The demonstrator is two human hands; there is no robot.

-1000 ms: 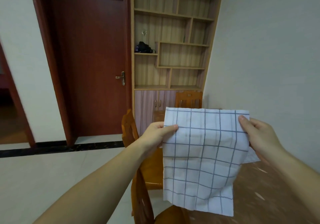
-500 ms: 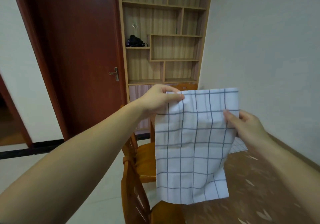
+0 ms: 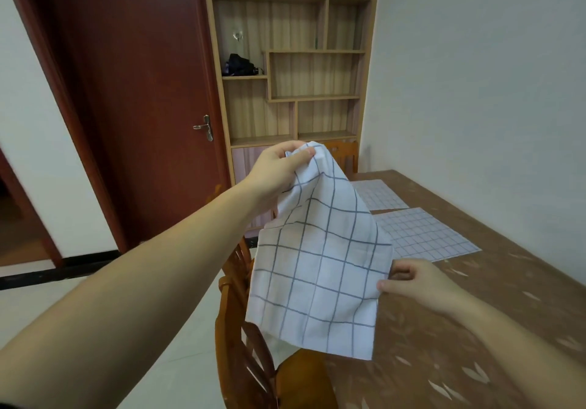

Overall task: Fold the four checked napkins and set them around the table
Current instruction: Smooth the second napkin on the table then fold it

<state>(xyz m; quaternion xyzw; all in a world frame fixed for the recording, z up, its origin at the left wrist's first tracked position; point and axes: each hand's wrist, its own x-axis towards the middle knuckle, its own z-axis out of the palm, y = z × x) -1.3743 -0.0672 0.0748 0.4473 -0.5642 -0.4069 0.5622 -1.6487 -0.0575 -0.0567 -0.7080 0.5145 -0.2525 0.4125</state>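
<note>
**Clerk:** Item one?

**Keeper:** Checked napkin, held in the air over the near desk edge and the wooden chair. Left hand pinched its top corner, raised; right hand pinched its right edge, low. Cloth hung slack, no finished fold showing.

**Clerk:** Other napkins?

**Keeper:** Two lay flat on the desk, apart: nearer napkin, farther napkin. Whether either was folded could not be told. A fourth was not in view.

**Clerk:** Progress?

**Keeper:** Judged early to middling: one in hand unfolded, none seen set around the far sides.

**Clerk:** Changes against the prior entry?

**Keeper:** Half a second earlier the right hand gripped higher, near the upper right edge, and the cloth hung squarer. It had since dropped, letting the top collapse toward the left hand.

**Clerk:** Surroundings?

**Keeper:** Shelf unit, red door, white wall.
</note>
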